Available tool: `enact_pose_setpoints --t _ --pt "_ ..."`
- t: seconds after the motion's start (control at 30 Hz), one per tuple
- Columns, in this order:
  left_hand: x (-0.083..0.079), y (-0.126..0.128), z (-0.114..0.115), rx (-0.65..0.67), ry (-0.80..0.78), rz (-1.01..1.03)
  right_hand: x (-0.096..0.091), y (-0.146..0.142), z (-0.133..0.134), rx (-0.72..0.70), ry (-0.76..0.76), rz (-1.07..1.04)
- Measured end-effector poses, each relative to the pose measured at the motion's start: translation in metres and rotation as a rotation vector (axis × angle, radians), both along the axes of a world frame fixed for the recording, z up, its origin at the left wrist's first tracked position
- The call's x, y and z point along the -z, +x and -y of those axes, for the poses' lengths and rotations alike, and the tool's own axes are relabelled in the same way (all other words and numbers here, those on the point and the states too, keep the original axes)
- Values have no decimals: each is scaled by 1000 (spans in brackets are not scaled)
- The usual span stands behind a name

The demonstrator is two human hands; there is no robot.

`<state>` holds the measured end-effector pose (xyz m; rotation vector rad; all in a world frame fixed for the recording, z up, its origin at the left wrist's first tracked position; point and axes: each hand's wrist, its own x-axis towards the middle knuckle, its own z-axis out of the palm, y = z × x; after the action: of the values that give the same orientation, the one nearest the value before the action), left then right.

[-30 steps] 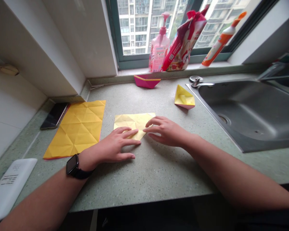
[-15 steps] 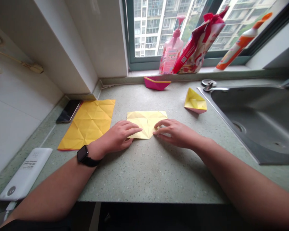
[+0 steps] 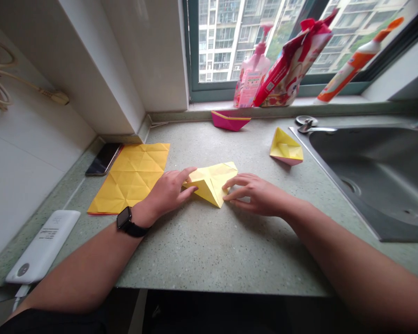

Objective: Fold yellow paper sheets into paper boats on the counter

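A partly folded sheet of pale yellow paper (image 3: 221, 175) lies on the counter between my hands. Its left front part stands up off the surface, and one corner points towards me. My left hand (image 3: 170, 190), with a black watch on the wrist, pinches the paper's left edge between thumb and fingers. On the other side, the curved fingertips of my right hand (image 3: 249, 192) hold the right edge down near the front corner; the thumb tip is partly hidden. Beyond the sheet sit a pink folded paper boat (image 3: 231, 123) and a yellow and pink one (image 3: 286, 150).
Creased orange-yellow sheets (image 3: 135, 178) lie left, beside a dark phone (image 3: 103, 159) and a white power bank (image 3: 43, 246). A steel sink (image 3: 369, 171) is set into the counter at right. A pink pump bottle (image 3: 251, 81), a red bag (image 3: 282, 69) and an orange-white bottle (image 3: 355, 67) line the sill.
The yellow paper has turned slightly, and its left front part has been lifted from the counter. My left hand has shifted to pinch that edge. The right hand stays at the right edge.
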<state>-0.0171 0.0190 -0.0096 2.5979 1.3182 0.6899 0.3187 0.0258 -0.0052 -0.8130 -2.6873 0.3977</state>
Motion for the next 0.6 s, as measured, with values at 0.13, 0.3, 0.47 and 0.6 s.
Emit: enact_pose_setpoints --t 0.13,0.3,0.47,0.6 --pt "-1 2 1 -10 -25 -6 -4 -6 5 -56 -14 -1" --pt "0 5 1 -26 -45 -31 -6 -8 9 -62 -22 24" --pt "6 10 2 -24 -39 -34 -6 -15 17 -38 59 96" --pt "9 12 3 -15 -28 -75 -4 -21 22 -19 96 111"
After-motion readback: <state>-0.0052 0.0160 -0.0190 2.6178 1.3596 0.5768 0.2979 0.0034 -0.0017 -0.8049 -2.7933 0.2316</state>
